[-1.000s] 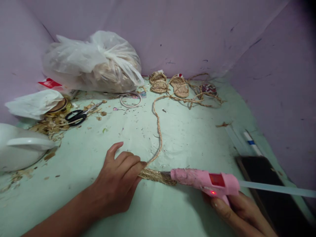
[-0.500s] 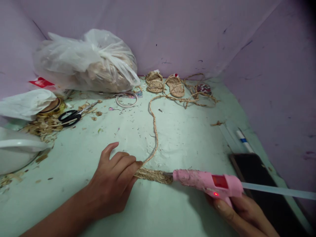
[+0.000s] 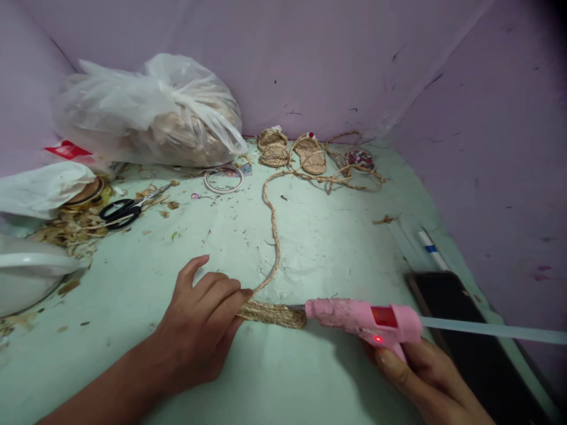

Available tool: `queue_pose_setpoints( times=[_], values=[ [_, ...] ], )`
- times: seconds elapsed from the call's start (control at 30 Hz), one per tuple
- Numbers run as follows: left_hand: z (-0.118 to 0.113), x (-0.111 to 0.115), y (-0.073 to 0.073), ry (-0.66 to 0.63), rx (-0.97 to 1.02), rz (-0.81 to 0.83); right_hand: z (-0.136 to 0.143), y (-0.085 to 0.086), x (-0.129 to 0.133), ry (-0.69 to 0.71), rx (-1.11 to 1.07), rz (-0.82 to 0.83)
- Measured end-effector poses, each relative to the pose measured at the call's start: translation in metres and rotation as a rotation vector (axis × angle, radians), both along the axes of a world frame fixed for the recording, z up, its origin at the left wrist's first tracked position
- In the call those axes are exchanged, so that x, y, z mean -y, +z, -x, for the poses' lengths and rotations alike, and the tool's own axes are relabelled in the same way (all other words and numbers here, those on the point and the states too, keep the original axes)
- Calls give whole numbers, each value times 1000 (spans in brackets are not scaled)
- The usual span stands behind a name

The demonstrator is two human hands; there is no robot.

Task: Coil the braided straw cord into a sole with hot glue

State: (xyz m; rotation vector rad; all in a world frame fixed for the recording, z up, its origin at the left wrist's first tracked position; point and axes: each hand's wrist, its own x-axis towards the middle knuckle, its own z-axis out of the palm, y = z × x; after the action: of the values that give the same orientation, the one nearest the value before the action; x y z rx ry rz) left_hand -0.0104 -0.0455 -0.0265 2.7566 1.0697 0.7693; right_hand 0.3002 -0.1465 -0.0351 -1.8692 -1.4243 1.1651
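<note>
Scissors: the black-handled pair (image 3: 124,213) lies out of use, up and to the left of your left-hand grip.
Left hand: your left hand (image 3: 206,321) grasps the near end of the rope piece, fingers pressed over it.
Rope piece: it (image 3: 274,313) stretches from your left fingers toward the right, between your two hands; several rows already lie packed side by side, so this part looks done.
Loose cord: the braid (image 3: 275,233) leaves your left fingertips and runs away from you to a tangle (image 3: 354,171); that length is not yet laid, so a good deal seems left.
Slippers: two small woven ones (image 3: 273,156) (image 3: 312,157) sit well beyond your grip, already shaped by the look of them.
Glue gun: the pink gun (image 3: 349,316) lights red, its nozzle at the piece's right end; touching or just above, you cannot tell. Fresh glue is not clear to see.
Right hand: your right hand (image 3: 420,372) is wrapped around the gun's handle; the trigger finger is hidden.
Glue stick: a long length (image 3: 491,329) juts out behind the gun, so plenty seems left.
</note>
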Motion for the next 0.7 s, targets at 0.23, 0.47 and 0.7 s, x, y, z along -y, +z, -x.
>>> queue_pose_setpoints(
  times=[0.23,0.47,0.7],
  values=[
    [-1,0,-1,7,21,-22,-1,1,2,-23,28,-27],
    [-3,-1,-2,26,26,-30,5,-1,7,-105,-35,-9],
    [-1,-2,-3,13,2,-69,2,-1,11,-114,-28,-72]
  ],
)
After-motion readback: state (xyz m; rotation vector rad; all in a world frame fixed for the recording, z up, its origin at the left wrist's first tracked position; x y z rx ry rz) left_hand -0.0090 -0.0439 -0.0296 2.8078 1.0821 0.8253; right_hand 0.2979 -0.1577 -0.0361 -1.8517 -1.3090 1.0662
